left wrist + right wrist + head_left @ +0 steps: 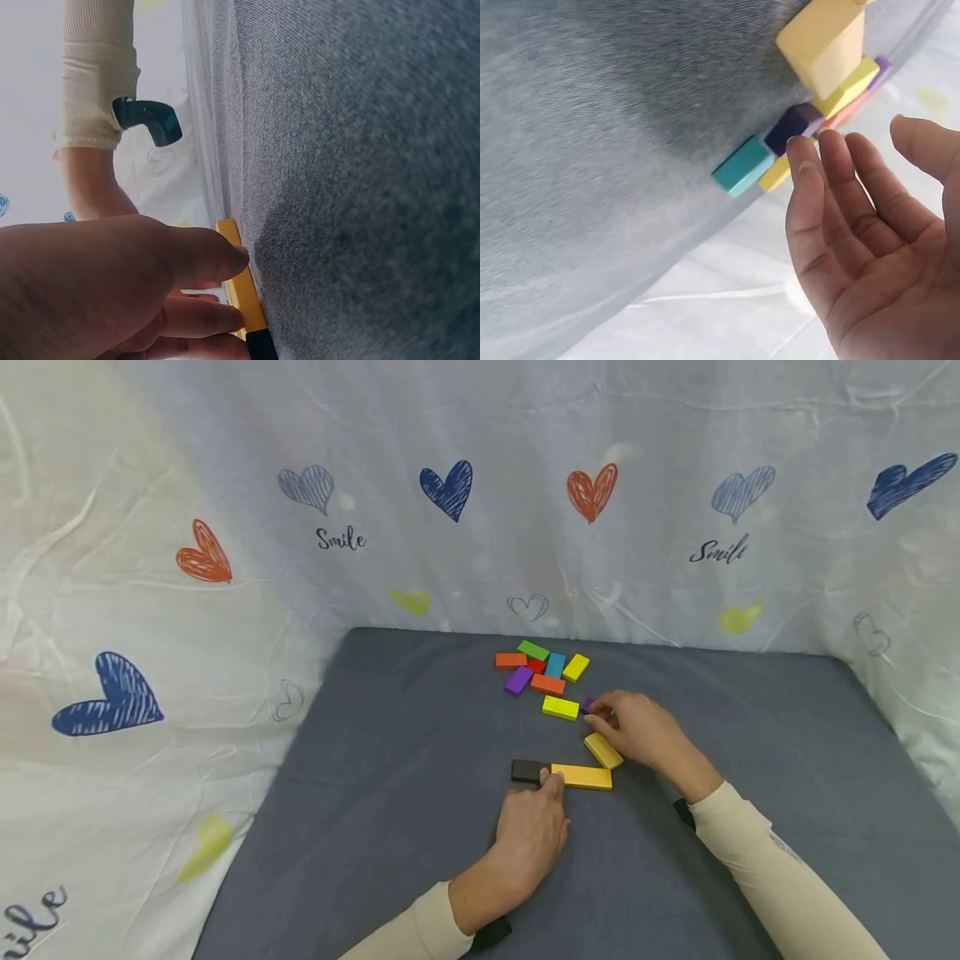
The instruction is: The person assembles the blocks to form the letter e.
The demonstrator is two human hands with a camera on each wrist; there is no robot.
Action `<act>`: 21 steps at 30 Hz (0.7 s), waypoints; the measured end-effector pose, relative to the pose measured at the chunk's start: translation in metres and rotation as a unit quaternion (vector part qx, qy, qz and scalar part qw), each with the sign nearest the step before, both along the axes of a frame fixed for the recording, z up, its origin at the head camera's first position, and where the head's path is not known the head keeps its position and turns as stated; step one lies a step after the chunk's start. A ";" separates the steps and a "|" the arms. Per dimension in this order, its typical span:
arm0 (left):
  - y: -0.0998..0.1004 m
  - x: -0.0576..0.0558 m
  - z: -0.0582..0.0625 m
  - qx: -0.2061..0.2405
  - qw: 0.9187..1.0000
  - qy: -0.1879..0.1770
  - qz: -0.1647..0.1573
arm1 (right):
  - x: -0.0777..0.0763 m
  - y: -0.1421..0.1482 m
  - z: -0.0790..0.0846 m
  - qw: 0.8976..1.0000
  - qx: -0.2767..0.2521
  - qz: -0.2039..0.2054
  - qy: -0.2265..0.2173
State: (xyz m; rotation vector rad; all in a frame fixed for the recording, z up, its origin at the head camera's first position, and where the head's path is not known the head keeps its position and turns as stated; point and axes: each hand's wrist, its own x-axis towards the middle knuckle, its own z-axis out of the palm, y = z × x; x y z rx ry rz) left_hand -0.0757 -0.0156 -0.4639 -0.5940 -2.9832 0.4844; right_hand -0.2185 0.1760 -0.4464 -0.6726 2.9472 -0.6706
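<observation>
On the grey cloth, a black block and an orange-yellow block lie end to end in a row. My left hand touches them near their joint with its fingertips; the left wrist view shows the thumb at the orange-yellow block too. My right hand reaches to a purple block, mostly hidden behind its fingers in the head view. In the right wrist view the fingertips are at this dark purple block, with the thumb apart. Beside that hand, a pale yellow block lies slanted.
Farther back is a loose group of blocks, including a yellow block, an orange block, a purple block and a green block. A teal block shows in the right wrist view. A heart-printed white curtain stands behind the table.
</observation>
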 end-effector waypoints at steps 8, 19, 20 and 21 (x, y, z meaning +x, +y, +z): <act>0.001 0.001 0.000 -0.001 1.000 0.006 -0.001 | -0.008 -0.018 0.001 1.000 0.015 0.004 -0.008; 0.000 0.002 0.000 -0.005 1.000 0.017 -0.002 | -0.018 -0.030 -0.009 0.999 0.048 0.007 0.011; 0.000 0.002 0.000 -0.003 1.000 0.017 -0.002 | -0.019 -0.031 -0.009 0.999 0.050 0.007 0.012; 0.000 0.002 0.000 -0.001 1.000 0.016 -0.002 | -0.020 -0.031 -0.010 0.999 0.051 0.007 0.015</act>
